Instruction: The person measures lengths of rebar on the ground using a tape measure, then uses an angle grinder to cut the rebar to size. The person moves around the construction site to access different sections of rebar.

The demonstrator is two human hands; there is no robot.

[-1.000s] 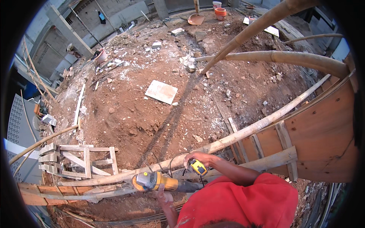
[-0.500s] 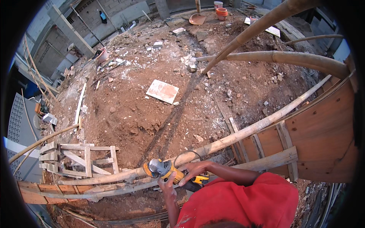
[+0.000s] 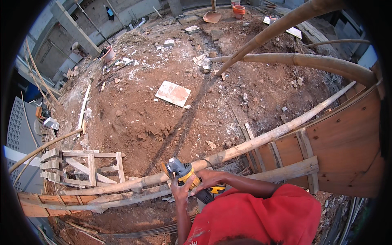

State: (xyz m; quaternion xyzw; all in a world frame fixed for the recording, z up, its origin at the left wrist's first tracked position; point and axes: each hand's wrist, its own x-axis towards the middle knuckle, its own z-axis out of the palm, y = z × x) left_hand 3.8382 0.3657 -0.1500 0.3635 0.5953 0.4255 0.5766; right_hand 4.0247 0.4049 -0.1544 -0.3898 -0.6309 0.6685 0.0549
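Note:
In both my hands is a yellow and black angle grinder (image 3: 192,179) with a grey metal head. Its disc and guard (image 3: 166,169) point to the far left. My left hand (image 3: 179,188) is closed round the body near the head. My right hand (image 3: 205,179) is wrapped over the body farther back; the fingers' undersides are hidden. A yellow battery end (image 3: 217,189) shows beside the right wrist. The head of the grinder overlaps a long bamboo pole (image 3: 241,146) in view, but I cannot tell whether they touch.
Plywood formwork (image 3: 347,139) with timber battens runs to the right. A wooden frame (image 3: 92,169) stands at the left. Beyond the pole lies rubble-strewn soil with a pale board (image 3: 173,94). Slanting bamboo props (image 3: 269,34) cross the upper right. Orange buckets (image 3: 239,12) stand far back.
The grinder's head has swung up and slightly right, so the tool is held more steeply. My left hand has shifted up with it and grips closer to the head.

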